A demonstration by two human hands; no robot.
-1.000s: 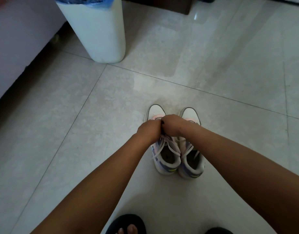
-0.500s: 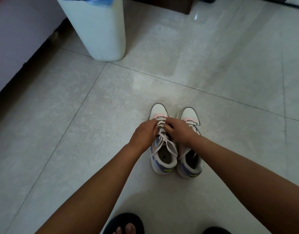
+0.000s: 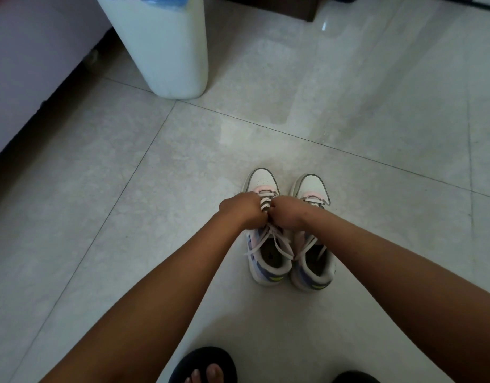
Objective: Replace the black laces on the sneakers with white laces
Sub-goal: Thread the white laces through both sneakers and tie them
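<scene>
Gleaming pale floor tiles (image 3: 348,106) under white bin (image 3: 166,51) and sneakers (image 3: 290,244).

My left hand (image 3: 242,208) and right hand (image 3: 289,212) now sit lower on the left sneaker (image 3: 267,233), fists closer together, uncovering its top white lace (image 3: 265,199) rows

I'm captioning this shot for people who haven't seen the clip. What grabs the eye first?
Two bare forearms reach to a pair of sneakers on the pale tiled floor, where the left hand and right hand bunch over the left sneaker's white laces. A tall white bin stands beyond.
</scene>
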